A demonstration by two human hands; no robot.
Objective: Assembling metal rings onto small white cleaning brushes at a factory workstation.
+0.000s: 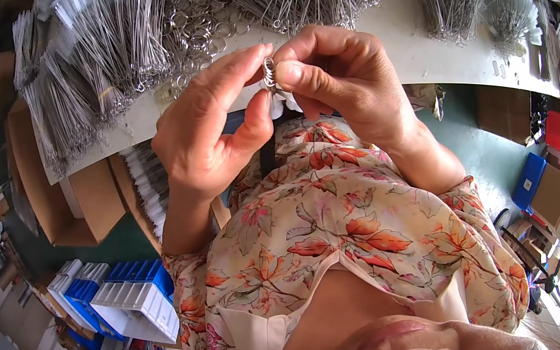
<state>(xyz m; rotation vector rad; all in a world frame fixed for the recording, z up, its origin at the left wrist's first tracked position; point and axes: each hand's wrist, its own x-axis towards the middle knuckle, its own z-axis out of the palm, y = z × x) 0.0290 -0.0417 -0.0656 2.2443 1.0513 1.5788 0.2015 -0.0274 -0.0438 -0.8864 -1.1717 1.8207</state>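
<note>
**Two hands on a small metal ring**

While the head camera looks down, both hands meet in front of the white table. The left hand pinches a small metal ring between its thumb and first finger. The right hand pinches the same ring from the other side, thumb on top. Both grips are tight and narrow. The ring sits up in the air, just above the table edge and over the flowery shirt.

On the table lie bundles of thin wire brushes and a pile of loose rings. Blue and white bins stand on the floor to the left.

I think the ring could slip. It is tiny and smooth, and only fingertips hold it. If one pinch lets go, it may drop into the lap or down to the floor.
</note>
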